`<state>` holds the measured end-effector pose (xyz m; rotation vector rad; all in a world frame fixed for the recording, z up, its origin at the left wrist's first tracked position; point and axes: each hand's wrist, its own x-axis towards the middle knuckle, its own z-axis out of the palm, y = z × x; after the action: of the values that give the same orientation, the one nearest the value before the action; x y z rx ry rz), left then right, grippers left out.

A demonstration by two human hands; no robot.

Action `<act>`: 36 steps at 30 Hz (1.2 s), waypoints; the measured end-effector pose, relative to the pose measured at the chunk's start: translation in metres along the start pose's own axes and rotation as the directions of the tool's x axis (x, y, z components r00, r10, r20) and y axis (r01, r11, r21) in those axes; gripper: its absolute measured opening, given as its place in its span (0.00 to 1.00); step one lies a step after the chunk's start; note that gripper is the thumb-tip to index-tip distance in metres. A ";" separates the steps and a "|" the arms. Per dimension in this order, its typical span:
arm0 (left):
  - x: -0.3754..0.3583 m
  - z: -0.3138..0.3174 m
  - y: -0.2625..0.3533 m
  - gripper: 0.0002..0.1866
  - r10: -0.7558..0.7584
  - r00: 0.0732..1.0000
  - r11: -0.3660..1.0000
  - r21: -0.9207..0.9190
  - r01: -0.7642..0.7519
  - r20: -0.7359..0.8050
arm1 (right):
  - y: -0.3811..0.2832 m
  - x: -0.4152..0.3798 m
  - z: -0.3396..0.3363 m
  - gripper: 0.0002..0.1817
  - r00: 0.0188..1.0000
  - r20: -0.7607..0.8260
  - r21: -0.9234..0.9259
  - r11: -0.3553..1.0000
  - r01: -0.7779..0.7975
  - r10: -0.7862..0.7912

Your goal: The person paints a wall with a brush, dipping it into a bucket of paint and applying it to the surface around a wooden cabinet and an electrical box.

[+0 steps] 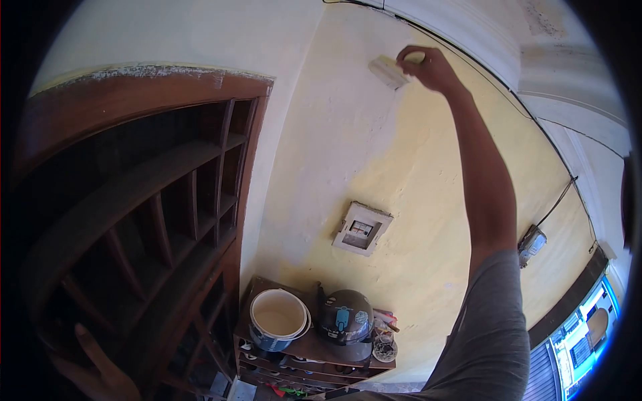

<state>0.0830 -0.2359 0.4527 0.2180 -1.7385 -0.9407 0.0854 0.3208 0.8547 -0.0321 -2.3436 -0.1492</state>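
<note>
The right hand (431, 68)'s grip is closed around the brush (389, 72), high against the wall (421, 167). The left hand (100, 367) is near the wooden frame (244, 254), its grip unclear. Below, a pale-lined bucket (279, 314), contents indistinct, stands on the shelf (307, 347), left of a helmet (346, 317).

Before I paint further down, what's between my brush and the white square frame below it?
Only wall: the head view shows no object between the brush and the frame, just whitish coating higher up, then yellow.
</note>
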 end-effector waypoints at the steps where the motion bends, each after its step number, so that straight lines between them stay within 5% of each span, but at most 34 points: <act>1: 0.001 0.001 -0.001 0.37 0.037 0.999 0.999 0.018 -0.037 -0.022 | 0.003 0.013 -0.004 0.04 0.999 -0.013 -0.044 0.998 0.037 -0.038; 7: 0.001 0.002 -0.010 0.37 0.085 0.995 0.992 0.099 -0.081 -0.044 | -0.007 0.041 -0.016 0.05 0.958 -0.207 -0.359 0.926 0.116 -0.200; 9: 0.000 0.003 -0.008 0.36 0.075 0.995 0.993 0.096 -0.069 -0.059 | 0.016 0.041 0.003 0.06 0.801 -0.302 -0.368 0.838 0.403 -0.517; 11: 0.001 0.002 -0.003 0.36 0.019 1.000 0.999 0.030 -0.018 -0.024 | 0.023 0.019 0.030 0.11 0.942 -0.173 -0.293 0.928 0.229 -0.287; 13: 0.002 0.003 0.002 0.36 0.041 0.999 0.999 0.013 -0.041 -0.020 | 0.034 -0.006 0.063 0.08 0.863 -0.128 -0.373 0.830 0.415 -0.489; 18: -0.004 0.001 0.016 0.33 0.081 0.995 0.991 0.115 -0.073 -0.064 | -0.020 -0.083 0.083 0.05 0.947 0.053 -0.085 0.944 0.320 -0.316; 20: -0.010 -0.002 0.038 0.26 0.303 0.915 0.868 -0.320 -0.380 -0.265 | -0.035 -0.104 0.072 0.05 0.971 0.075 0.018 0.974 0.224 -0.225; 22: -0.037 -0.030 -0.014 0.52 0.717 0.680 0.697 0.161 -0.698 -0.153 | -0.043 -0.122 0.069 0.06 0.978 0.044 0.133 0.971 0.197 -0.205; 23: -0.047 -0.027 -0.012 0.49 0.666 0.742 0.688 -0.323 -0.650 -0.076 | -0.047 -0.131 0.069 0.06 0.956 -0.022 0.146 0.945 0.292 -0.292; 24: -0.065 -0.017 -0.001 0.48 0.642 0.765 0.544 -0.727 -0.420 0.039 | -0.057 -0.142 0.066 0.05 0.960 0.013 0.158 0.948 0.276 -0.281; 25: -0.072 0.009 0.049 0.20 0.599 0.800 0.236 -0.955 -0.179 -0.001 | -0.068 -0.151 0.060 0.05 0.960 0.050 0.171 0.949 0.263 -0.275; 27: -0.075 0.040 0.134 0.25 0.507 0.793 0.481 -0.874 0.066 0.338 | -0.084 -0.168 0.056 0.04 0.923 0.142 0.199 0.924 0.328 -0.358; 28: -0.061 0.056 0.172 0.27 0.565 0.732 0.569 -0.822 -0.012 0.380 | -0.098 -0.177 0.052 0.04 0.908 0.213 0.235 0.921 0.312 -0.362; 29: -0.056 0.068 0.204 0.32 0.598 0.642 0.512 -0.845 0.155 0.480 | -0.109 -0.185 0.049 0.05 0.891 0.255 0.226 0.919 0.322 -0.375; 31: -0.050 0.113 0.239 0.37 0.816 0.458 0.439 -0.893 -0.095 0.353 | -0.120 -0.198 0.049 0.07 0.862 0.329 0.237 0.917 0.321 -0.386; 33: -0.051 0.131 0.272 0.34 0.834 0.310 0.487 -0.873 -0.026 0.456 | -0.124 -0.209 0.049 0.09 0.871 0.248 0.310 0.887 0.342 -0.423; 34: -0.048 0.140 0.287 0.34 0.837 0.309 0.486 -0.873 -0.043 0.451 | -0.124 -0.210 0.047 0.11 0.876 0.180 0.375 0.855 0.359 -0.447; 36: -0.040 0.153 0.313 0.24 0.864 0.071 0.504 -0.858 -0.103 0.499 | -0.122 -0.212 0.039 0.13 0.900 0.128 0.371 0.862 0.345 -0.416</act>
<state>0.0585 0.0701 0.6229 -1.8176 -2.0279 -1.0347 0.1980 0.2087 0.6651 0.6234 -2.5245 0.0728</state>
